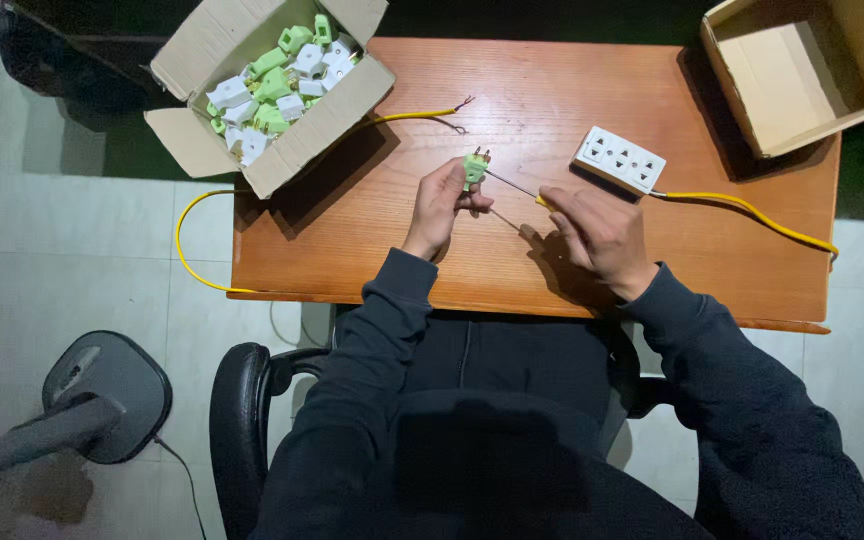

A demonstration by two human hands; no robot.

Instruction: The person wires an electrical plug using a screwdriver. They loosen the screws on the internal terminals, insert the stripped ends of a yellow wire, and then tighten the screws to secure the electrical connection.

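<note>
- The screwdriver [518,187] handle is hidden inside the right hand [600,236].
- The left hand [441,204] covers the green plug [475,168] base.
- The cardboard box [832,60] top is cut off.
- The yellow cable [752,210] end drops out of sight past the table [372,240] edge.

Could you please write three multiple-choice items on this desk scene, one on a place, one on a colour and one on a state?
1. Where does the white socket strip lie?
A. inside the box of plugs
B. on the wooden table, beyond the right hand
C. on the floor

2. What colour is the plug in the left hand?
A. green
B. red
C. black

3. What state is the cardboard box at top right in?
A. taped shut
B. full of plugs
C. open, nothing visible inside

Answers:
1 B, the strip rests on the tabletop just past the right hand, which holds a screwdriver.
2 A, the plug body is pale green with metal prongs upward.
3 C, only its bare cardboard floor shows, while the other box holds the plugs.
</note>
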